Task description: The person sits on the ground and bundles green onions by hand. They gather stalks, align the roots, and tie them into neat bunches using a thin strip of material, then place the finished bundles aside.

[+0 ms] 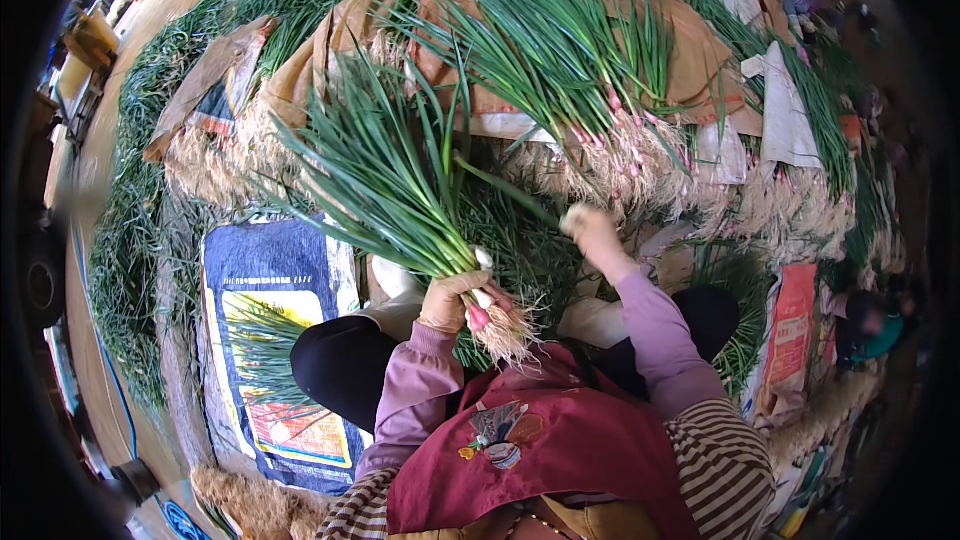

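Observation:
My left hand (454,301) is closed round a bunch of green garlic plants (409,214), just above their pink-white bulbs and pale roots, which point down towards my red apron (525,457). To the right of the bunch, my right hand (592,234) is raised with bent fingers at the end of a single long green leaf (510,187). That leaf stretches up and left towards the bunch. Beyond both hands, a spread of similar plants (540,52) lies on brown sacking (690,60), its roots hanging towards me.
A dark blue printed sack (262,255) with loose green stalks lies at left. Cut leaves (517,240) cover the ground between my knees. Root bundles (795,202) line the far heap. A red and white sack (787,337) stands at right; people (874,322) are beyond it.

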A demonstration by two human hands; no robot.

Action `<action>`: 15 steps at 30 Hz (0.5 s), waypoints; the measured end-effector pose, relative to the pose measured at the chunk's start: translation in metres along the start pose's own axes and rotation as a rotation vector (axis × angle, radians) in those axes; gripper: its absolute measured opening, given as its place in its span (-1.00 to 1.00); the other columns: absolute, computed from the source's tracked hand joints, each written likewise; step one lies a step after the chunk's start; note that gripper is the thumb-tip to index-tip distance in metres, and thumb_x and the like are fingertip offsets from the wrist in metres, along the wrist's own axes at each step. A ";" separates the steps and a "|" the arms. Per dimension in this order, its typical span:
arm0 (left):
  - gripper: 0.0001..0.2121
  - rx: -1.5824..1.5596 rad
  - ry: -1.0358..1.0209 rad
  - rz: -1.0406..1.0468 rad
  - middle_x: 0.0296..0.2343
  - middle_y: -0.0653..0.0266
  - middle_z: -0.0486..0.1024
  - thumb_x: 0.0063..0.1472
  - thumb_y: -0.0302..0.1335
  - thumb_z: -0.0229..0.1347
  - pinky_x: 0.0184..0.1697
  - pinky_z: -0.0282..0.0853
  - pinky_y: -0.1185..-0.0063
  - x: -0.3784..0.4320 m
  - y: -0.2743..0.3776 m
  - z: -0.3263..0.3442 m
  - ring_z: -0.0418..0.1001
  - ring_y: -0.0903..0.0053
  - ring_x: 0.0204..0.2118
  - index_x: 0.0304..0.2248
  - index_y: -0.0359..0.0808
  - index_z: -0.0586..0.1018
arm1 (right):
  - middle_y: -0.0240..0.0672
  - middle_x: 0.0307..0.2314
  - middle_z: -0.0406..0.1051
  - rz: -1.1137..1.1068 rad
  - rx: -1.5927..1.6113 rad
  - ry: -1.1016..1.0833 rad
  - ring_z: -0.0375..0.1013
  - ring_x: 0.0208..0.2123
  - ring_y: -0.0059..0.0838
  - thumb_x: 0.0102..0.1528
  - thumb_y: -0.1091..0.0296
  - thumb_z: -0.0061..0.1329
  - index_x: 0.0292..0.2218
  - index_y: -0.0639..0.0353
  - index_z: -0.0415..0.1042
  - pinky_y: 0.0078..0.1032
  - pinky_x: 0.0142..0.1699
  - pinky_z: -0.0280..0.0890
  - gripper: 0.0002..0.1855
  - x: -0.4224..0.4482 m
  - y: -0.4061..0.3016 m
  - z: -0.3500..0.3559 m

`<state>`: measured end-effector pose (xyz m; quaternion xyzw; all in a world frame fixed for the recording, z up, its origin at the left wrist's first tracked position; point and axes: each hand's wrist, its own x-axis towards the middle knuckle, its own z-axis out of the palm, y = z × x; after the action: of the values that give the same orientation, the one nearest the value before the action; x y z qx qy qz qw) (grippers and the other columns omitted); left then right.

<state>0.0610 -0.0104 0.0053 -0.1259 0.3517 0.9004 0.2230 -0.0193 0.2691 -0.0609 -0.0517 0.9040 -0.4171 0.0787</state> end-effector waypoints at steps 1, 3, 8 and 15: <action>-0.77 0.012 0.023 0.028 -0.56 0.06 0.44 -0.05 -0.58 0.04 -0.42 0.44 0.45 0.001 -0.001 -0.002 0.51 0.23 -0.58 -0.33 -0.44 0.40 | -0.25 -0.63 0.40 -0.052 -0.289 -0.322 0.37 -0.56 -0.27 -0.12 0.34 0.09 -0.45 0.19 0.44 -0.39 -0.38 0.25 -0.83 -0.023 0.012 0.002; -0.79 0.059 0.053 0.039 -0.54 0.15 0.41 -0.05 -0.58 0.04 -0.42 0.41 0.53 0.003 0.006 0.008 0.48 0.33 -0.59 -0.36 -0.44 0.38 | -0.13 -0.44 0.46 0.222 -0.678 -0.800 0.44 -0.37 -0.10 -0.17 0.25 0.12 -0.33 0.13 0.49 -0.32 -0.23 0.30 -0.69 -0.049 0.012 -0.004; -0.82 -0.145 0.024 0.038 -0.54 0.15 0.40 -0.05 -0.59 0.03 -0.34 0.40 0.53 0.011 -0.003 -0.002 0.46 0.37 -0.45 -0.38 -0.40 0.38 | -0.08 -0.32 0.45 0.141 -0.538 -0.449 0.45 -0.26 -0.11 -0.12 0.09 0.10 -0.17 0.17 0.43 -0.32 -0.15 0.32 -0.51 -0.017 -0.070 -0.041; -0.80 -0.117 0.075 -0.044 -0.55 0.01 0.46 -0.01 -0.61 -0.03 -0.35 0.44 0.41 0.028 -0.021 -0.012 0.47 0.17 -0.60 -0.33 -0.53 0.40 | -0.21 -0.35 0.42 -0.016 -0.827 0.155 0.44 -0.33 -0.22 -0.05 0.16 0.05 -0.19 0.22 0.35 -0.30 -0.26 0.33 -0.57 0.096 -0.099 -0.037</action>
<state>0.0477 0.0037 -0.0259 -0.1799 0.3039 0.9089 0.2216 -0.1174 0.2169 0.0287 -0.0545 0.9981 -0.0222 -0.0203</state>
